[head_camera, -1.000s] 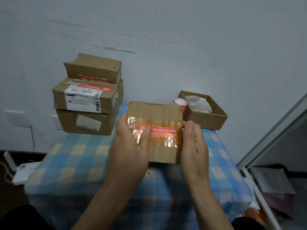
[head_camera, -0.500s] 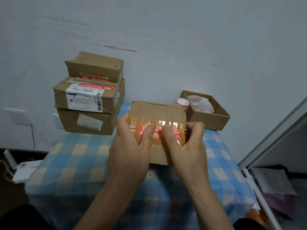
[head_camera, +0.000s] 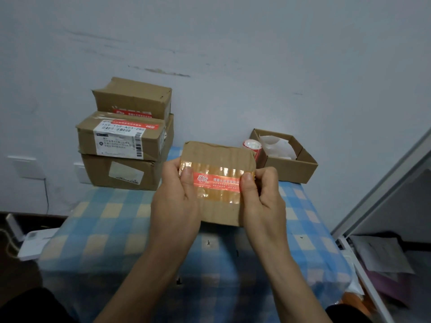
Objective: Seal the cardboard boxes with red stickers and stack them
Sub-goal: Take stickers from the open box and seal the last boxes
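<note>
I hold a small cardboard box [head_camera: 218, 155] up over the table, its taped face toward me. A red sticker [head_camera: 217, 181] runs across the glossy tape on that face. My left hand [head_camera: 177, 194] grips the box's left side, thumb pressed on the sticker's left end. My right hand [head_camera: 263, 197] grips the right side, thumb on the sticker's right end. At the back left stands a stack of three sealed boxes [head_camera: 126, 148], the upper two showing red stickers. A roll of red stickers [head_camera: 253, 146] stands behind the held box.
An open cardboard box [head_camera: 291, 164] with white paper inside sits at the back right of the blue checked table [head_camera: 105, 220], close to the wall. A white device [head_camera: 32, 243] lies on the floor at left. A white frame and papers stand at right.
My right thumb has slid from the middle of the sticker to its right end. The box has stayed raised in both hands.
</note>
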